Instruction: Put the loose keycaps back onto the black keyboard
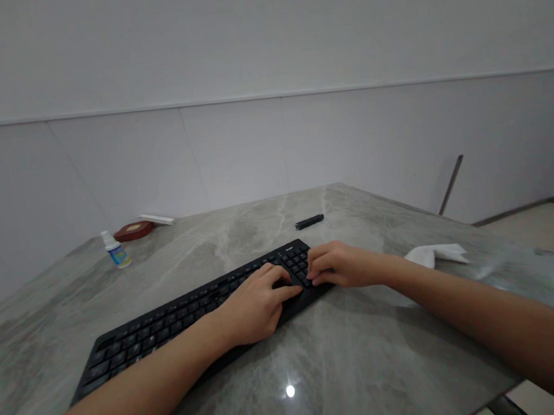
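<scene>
Forearms (pixel 142 387) are spanning the worktop (pixel 373 369); left hand (pixel 257 305) and right hand (pixel 337 264) are touching the keyboard (pixel 163 325), each grip's closure unclear.

The left hand (pixel 262 305) and right hand (pixel 337 262) are bare, with slender bare forearms (pixel 142 387) tapering to narrow wrists (pixel 380 268).

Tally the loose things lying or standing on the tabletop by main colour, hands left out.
Black: 2 (keyboard, slim dark object)
White: 3 (bottle with a blue label, flat white piece, crumpled tissue or cloth)
Red-brown: 1 (low case)
Total: 6
</scene>
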Demonstrator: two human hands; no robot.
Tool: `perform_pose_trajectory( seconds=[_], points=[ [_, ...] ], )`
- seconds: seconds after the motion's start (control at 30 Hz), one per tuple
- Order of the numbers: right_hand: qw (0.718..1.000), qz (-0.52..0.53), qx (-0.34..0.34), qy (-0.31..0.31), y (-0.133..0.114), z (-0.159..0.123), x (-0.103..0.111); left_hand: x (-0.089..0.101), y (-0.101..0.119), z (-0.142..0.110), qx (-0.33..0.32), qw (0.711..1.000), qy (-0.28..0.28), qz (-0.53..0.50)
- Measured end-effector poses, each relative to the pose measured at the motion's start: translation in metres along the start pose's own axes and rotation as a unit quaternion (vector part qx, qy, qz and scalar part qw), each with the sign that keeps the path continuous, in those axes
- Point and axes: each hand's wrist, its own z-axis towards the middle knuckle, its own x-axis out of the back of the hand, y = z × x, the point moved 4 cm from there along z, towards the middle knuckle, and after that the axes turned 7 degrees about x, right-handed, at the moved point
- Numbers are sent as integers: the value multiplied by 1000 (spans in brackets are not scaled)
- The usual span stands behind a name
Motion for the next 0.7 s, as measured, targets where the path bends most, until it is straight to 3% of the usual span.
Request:
perform_pose_trajectory(
  seconds=[0.33,0.7],
  points=[
    [1000,18,-9,11,5,-1,-1,2,1,0,0,1000,2,-2],
    [999,8,-16,-47,-7,0,9,3,2,1,-3,1000,-6,18]
  ],
)
